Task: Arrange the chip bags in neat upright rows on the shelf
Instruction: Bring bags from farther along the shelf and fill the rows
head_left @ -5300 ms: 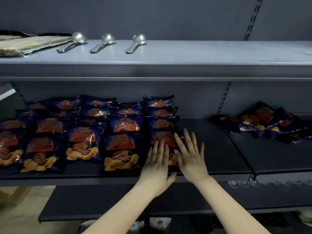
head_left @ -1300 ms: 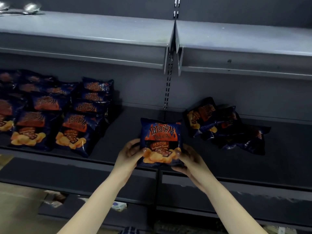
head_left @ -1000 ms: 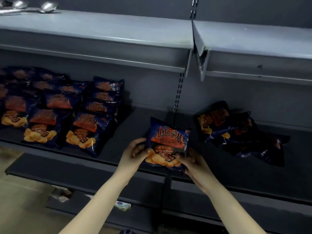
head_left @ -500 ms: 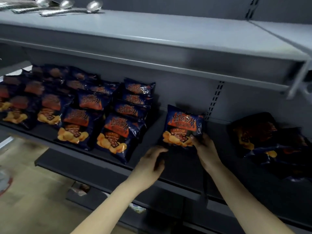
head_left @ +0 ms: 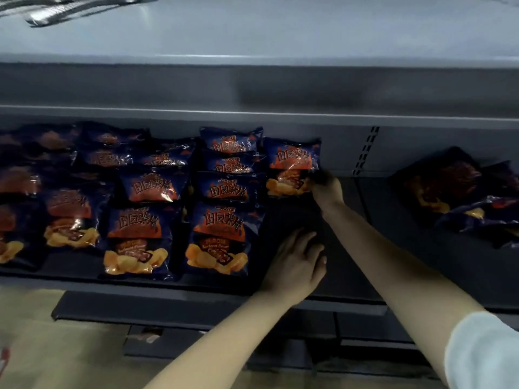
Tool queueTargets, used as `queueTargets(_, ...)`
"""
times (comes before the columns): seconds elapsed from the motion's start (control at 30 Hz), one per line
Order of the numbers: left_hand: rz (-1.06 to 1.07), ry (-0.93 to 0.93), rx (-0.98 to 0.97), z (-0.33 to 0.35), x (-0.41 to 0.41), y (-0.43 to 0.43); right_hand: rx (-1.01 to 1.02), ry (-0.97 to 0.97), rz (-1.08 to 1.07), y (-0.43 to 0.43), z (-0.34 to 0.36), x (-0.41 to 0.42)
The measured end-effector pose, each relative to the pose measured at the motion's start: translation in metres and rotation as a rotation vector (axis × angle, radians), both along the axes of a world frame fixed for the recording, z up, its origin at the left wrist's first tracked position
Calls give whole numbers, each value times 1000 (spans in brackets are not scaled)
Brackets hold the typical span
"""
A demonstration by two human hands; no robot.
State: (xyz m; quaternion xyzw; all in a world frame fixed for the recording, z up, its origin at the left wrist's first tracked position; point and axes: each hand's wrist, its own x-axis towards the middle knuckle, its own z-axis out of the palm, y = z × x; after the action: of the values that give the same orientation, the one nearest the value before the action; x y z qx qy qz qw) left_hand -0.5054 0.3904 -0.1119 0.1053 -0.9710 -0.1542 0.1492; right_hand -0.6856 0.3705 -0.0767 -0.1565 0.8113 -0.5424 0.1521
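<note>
a head-worn camera looks down at a dark shelf [head_left: 351, 248] in a dim shop aisle. the person's right hand [head_left: 327, 189] reaches to the back of the shelf and pinches the lower right corner of a chip bag [head_left: 292, 164]. the bag is dark blue with orange flames and golden chips on the front. it stands upright against the back wall, just beside the rightmost of the rows of bags [head_left: 146, 186], and starts a new row there. the fingers holding it are partly lost in shadow.

the left hand [head_left: 295, 265] lies palm down near the front edge of the shelf, its fingers relaxed and close together, holding nothing. it cannot be told whether it touches the shelf. it sits just to the right of the front bag [head_left: 219, 240] of the nearest row.

the rows fill the left part of the shelf, each bag leaning back and overlapping the one behind it. well to the right, a loose pile of bags [head_left: 463, 192] lies flat and untidy on the shelf.

above, a grey upper shelf [head_left: 280, 32] carries blurred metal utensils [head_left: 70, 9] at its far left. a white sleeve [head_left: 483, 352] shows on the right arm.
</note>
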Motion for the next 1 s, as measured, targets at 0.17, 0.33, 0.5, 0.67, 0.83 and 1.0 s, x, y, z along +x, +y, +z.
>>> queueTargets(0.17,-40,-20,22,2,5,-1,-115,-38,-164,-6,-10,28)
queueTargets(0.33,-95,73,-67,1,8,-8,-256,39,-263,22,-13,42)
queueTargets(0.5,-64,67,-13,-6,6,-17,-203,233,-294,78,-2,42)
queueTargets(0.67,-192,93,-8,-3,-17,10,-92,318,-382,148,2,34)
queueTargets(0.83,-259,129,31,10,-63,54,6,437,-438,213,11,13)
queueTargets(1.0,-306,163,56,29,-117,99,126,636,-445,281,26,-16)
